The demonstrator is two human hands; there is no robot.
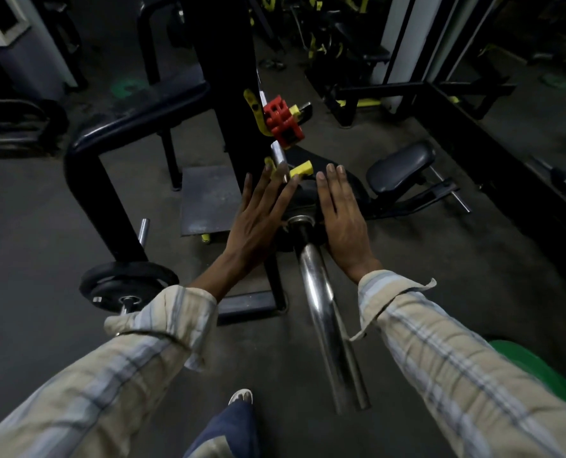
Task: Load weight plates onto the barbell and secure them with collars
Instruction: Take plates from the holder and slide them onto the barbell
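Spare plate (pixel 127 285) sits on a peg at lower L. L hand (pixel 258 219) and R hand (pixel 342 219), both flat w/ fingers spread, gripping nothing, press a dark plate (pixel 303 196) on the bar (pixel 321 302) between them. Red collar (pixel 283 122) sits farther up the bar, apart from plate.

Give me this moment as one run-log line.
left hand: open, flat on plate | right hand: open, flat on plate | red collar: apart, farther up bar

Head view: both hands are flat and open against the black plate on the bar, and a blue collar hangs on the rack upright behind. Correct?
Not quite. In the head view the collar is red with yellow tabs, not blue. The left hand and right hand do lie open against the black plate.
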